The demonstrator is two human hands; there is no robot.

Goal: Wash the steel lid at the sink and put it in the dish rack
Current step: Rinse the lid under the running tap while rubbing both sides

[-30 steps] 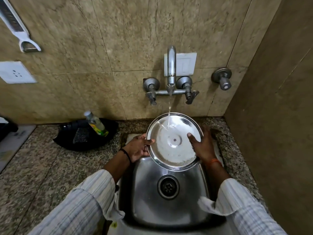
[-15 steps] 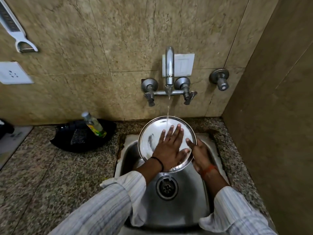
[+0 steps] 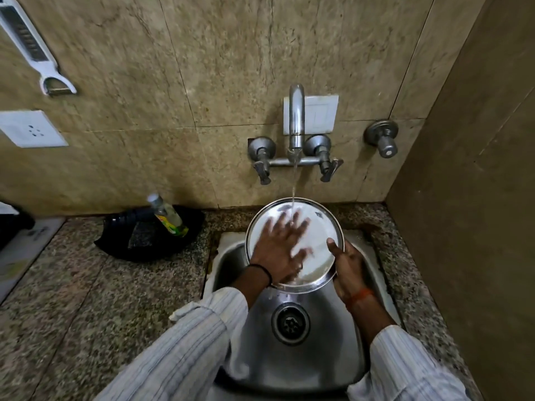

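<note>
Right hand (image 3: pixel 346 263) pinches steel lid (image 3: pixel 320 241) by its rim; left hand (image 3: pixel 279 246) lies spread flat on it.

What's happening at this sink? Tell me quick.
A person is washing a steel lid over the sink. The right hand grips the lid's rim and holds it tilted under water running from the tap. The left hand lies flat on the lid's face with fingers spread, blurred as if rubbing. No dish rack is in view, so the lid has not been put away.
</note>
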